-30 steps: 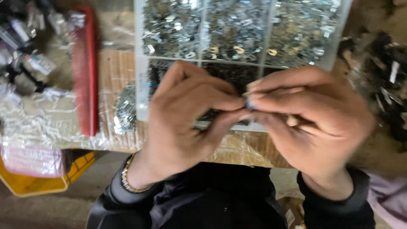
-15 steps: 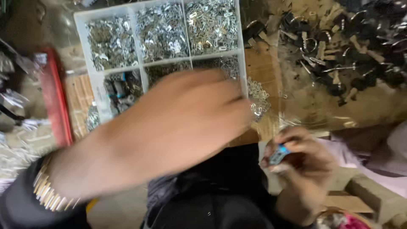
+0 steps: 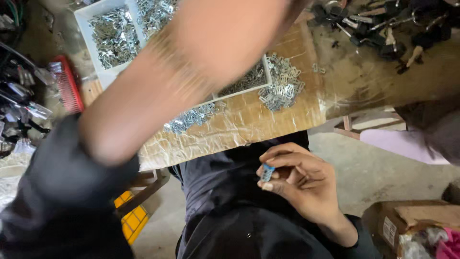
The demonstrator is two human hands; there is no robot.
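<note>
Reaching farther up than a moment ago, the left arm is blurring across the white compartment tray of shiny metal clips; its fingers are cut off, state unclear. Right hand is pinching a small blue piece over the lap.

black long sleeves, black top, gold bracelet on left wrist.
</note>
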